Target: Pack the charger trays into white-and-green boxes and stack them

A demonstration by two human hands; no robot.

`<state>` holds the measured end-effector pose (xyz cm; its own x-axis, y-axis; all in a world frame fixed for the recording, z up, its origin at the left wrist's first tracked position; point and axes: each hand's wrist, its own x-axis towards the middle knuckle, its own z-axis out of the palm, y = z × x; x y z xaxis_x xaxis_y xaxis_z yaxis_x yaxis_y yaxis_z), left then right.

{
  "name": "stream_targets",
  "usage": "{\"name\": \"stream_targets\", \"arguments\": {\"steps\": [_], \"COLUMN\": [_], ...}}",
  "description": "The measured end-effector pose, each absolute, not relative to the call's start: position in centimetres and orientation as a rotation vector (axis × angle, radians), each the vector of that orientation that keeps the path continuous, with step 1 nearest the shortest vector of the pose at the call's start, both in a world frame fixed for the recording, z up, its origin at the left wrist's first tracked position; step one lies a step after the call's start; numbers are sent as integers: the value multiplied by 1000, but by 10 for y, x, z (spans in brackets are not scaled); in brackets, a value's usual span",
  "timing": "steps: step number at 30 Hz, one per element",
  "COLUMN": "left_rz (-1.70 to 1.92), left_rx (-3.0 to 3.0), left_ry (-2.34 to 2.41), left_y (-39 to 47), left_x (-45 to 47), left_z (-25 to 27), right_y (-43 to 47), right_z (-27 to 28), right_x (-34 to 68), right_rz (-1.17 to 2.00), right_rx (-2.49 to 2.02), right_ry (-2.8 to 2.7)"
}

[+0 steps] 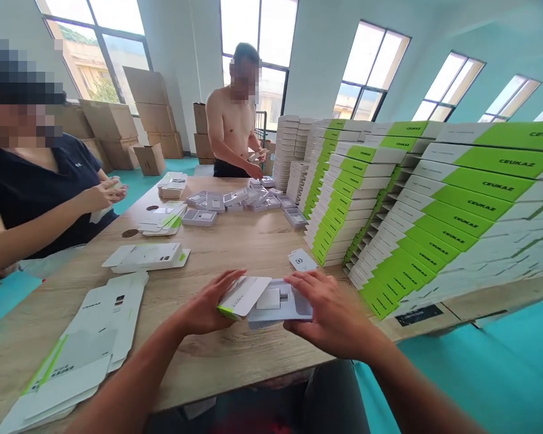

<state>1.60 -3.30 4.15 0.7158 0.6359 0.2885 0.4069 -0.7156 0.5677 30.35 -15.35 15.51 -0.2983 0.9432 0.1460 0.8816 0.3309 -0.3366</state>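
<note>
At six o'clock in view, over the worktop [235, 241], the left hand [210, 301] grasps a carton [248, 294], the right hand [328, 307] a tray [296, 310] by its three-o'clock end. Both look light; the carton probably creases easily, the slick, thin tray suits a rim hold.

Tray [294, 308]: smooth plastic. Box [247, 295]: smooth printed card. Tabletop [235, 247]: wood-grain. Cartons [151, 93]: matt cardboard.

Daylight glares white through the back windows [366, 69], and the wide view stretches toward its edges.
</note>
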Motion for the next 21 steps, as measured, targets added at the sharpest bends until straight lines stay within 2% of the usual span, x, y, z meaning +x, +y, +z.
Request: {"name": "stream_targets", "arguments": {"steps": [5,9,13,17,21], "left_rz": [580,595,699,661,1032], "left_rx": [2635,2648,2255,1820,1474], "left_ry": [836,890,807,607,690], "left_y": [-45,-57,-71,-92,-117], "left_x": [32,43,49,58,64], "left_z": [58,72,86,90,71], "right_y": [-162,-168,-166,-159,-164], "right_z": [126,113,102,84,61], "right_x": [289,287,295,296,293], "right_rz": [141,248,459,720,690], "right_rx": [-1720,-1566,-1132,-985,-981], "right_ry": [-2140,-2070,-1780,-1661,-1604]}}
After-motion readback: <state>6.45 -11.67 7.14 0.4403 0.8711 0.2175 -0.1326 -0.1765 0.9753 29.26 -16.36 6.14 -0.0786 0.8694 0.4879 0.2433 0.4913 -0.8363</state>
